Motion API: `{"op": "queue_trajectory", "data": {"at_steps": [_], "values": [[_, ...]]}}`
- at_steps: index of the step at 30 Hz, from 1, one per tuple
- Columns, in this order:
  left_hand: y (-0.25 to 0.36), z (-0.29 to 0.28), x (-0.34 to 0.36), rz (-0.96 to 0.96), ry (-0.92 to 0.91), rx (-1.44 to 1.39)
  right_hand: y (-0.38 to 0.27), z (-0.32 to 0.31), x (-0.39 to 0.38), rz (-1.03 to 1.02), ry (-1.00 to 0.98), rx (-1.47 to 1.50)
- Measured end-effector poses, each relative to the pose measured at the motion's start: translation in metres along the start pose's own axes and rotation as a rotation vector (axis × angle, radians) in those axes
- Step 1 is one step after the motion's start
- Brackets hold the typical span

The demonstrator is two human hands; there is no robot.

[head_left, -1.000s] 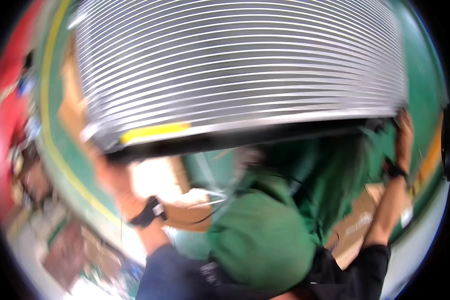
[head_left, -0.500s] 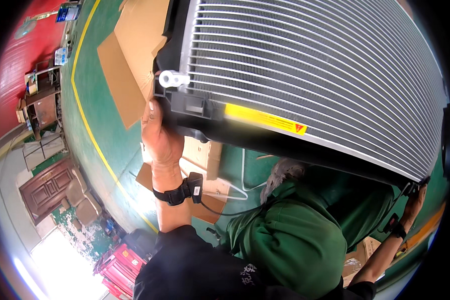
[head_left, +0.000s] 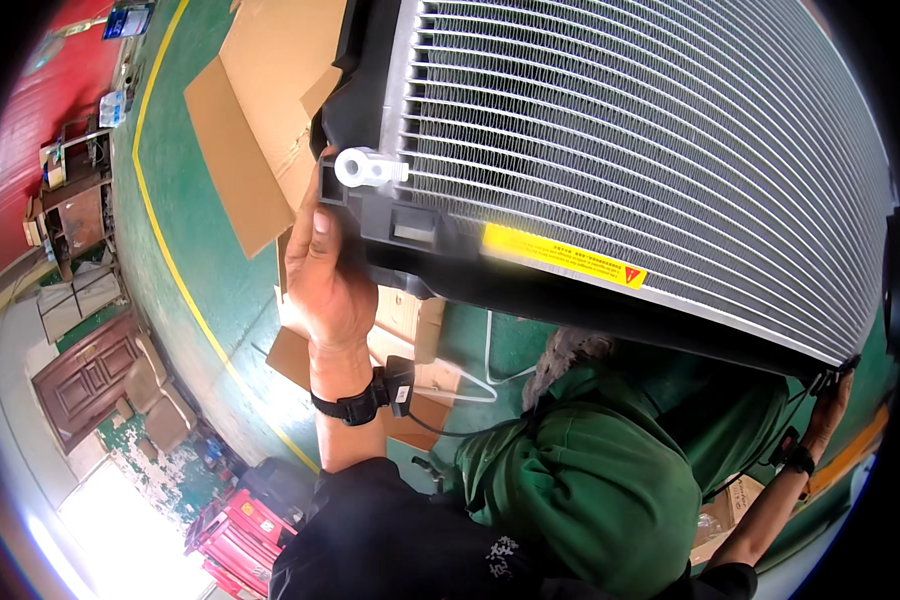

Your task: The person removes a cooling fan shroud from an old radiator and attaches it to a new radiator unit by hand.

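Note:
A large finned radiator (head_left: 610, 130) in a black plastic frame is held up in front of me, reaching past the upper edge of the view. Rows of silver tubes and a yellow warning label (head_left: 565, 256) show on its face. My left hand (head_left: 328, 275) is closed on the lower left corner, below a white pipe fitting (head_left: 372, 168); its thumb shows, the other fingers are mostly hidden behind. At the far right corner my right hand (head_left: 830, 412) is closed on the black frame, partly hidden by it. Each wrist wears a black strap; the left one has a small cabled box (head_left: 400, 385).
Open cardboard boxes (head_left: 245, 160) lie on the green floor (head_left: 185, 130) behind and below the radiator. A white strap (head_left: 490, 350) curls near my knees, beside a grey cloth (head_left: 567, 362). Red cases (head_left: 245, 530), a wooden door panel (head_left: 88, 380) and shelves stand at the left.
The radiator's left end has shifted slightly right and down, my left hand moving with it. My right hand stays at its corner.

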State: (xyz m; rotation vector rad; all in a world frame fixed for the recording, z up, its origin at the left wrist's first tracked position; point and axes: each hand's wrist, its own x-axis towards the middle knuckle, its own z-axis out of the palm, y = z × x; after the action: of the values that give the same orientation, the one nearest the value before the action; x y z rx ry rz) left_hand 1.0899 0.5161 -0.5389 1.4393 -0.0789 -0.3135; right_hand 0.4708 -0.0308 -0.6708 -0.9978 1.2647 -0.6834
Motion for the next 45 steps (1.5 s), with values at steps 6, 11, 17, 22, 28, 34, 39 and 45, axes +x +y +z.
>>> {"op": "queue_trajectory", "data": {"at_steps": [6,11,17,22,28,34,39,45], "values": [[0.002,0.005,0.000,0.006,-0.037,-0.020,-0.004,-0.004,-0.003,0.103,-0.045,0.108],[0.001,0.003,0.001,-0.002,0.012,-0.016,-0.003,-0.021,0.002,0.128,0.016,0.111],[0.015,-0.001,0.009,-0.023,-0.085,-0.034,-0.003,-0.028,0.002,0.139,0.049,0.138],[0.026,0.008,0.023,-0.109,-0.101,0.088,-0.007,-0.018,0.000,0.159,0.102,0.120],[0.035,0.005,0.028,-0.199,-0.233,0.257,-0.011,0.004,-0.012,0.156,0.179,0.115],[0.021,0.011,0.025,-0.068,-0.176,0.188,-0.010,-0.007,-0.005,0.225,0.173,0.169],[0.023,0.007,0.025,-0.124,-0.199,0.170,-0.008,-0.023,-0.005,0.174,0.123,0.092],[0.024,0.012,0.021,-0.085,-0.104,0.184,-0.009,0.006,-0.003,0.162,0.261,0.140]]}}
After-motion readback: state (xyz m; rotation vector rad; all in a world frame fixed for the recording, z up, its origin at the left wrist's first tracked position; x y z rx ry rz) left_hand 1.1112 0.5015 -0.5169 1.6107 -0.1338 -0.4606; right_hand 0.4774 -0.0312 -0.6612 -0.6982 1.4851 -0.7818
